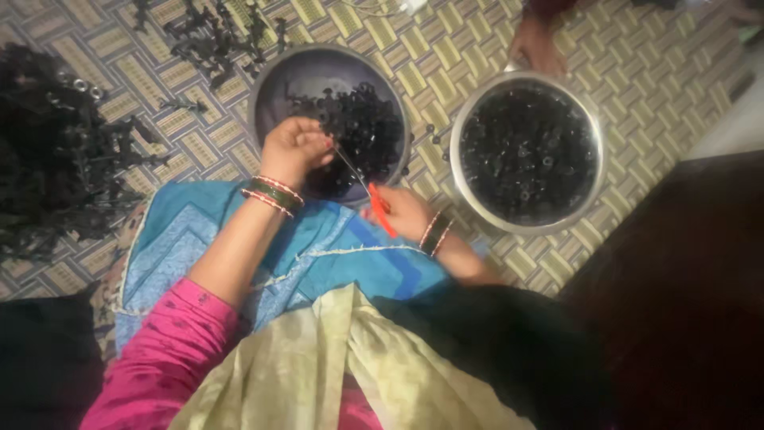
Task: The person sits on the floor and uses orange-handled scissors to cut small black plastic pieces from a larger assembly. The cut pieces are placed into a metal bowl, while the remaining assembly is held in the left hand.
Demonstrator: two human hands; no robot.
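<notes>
No packages, labels, signs or screens in view.

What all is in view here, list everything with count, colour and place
dark bowl: one, left of centre, partly filled with small black parts
steel bowl: one, silvery, right, full of black parts
black parts piles: two, on mat, far left and top left
woven mat: one, beige patterned, underneath
red-handled tool: one, in right hand
another person's hand: one, top
left hand: over dark bowl, bangles
right hand: bangles, holds tool
</notes>
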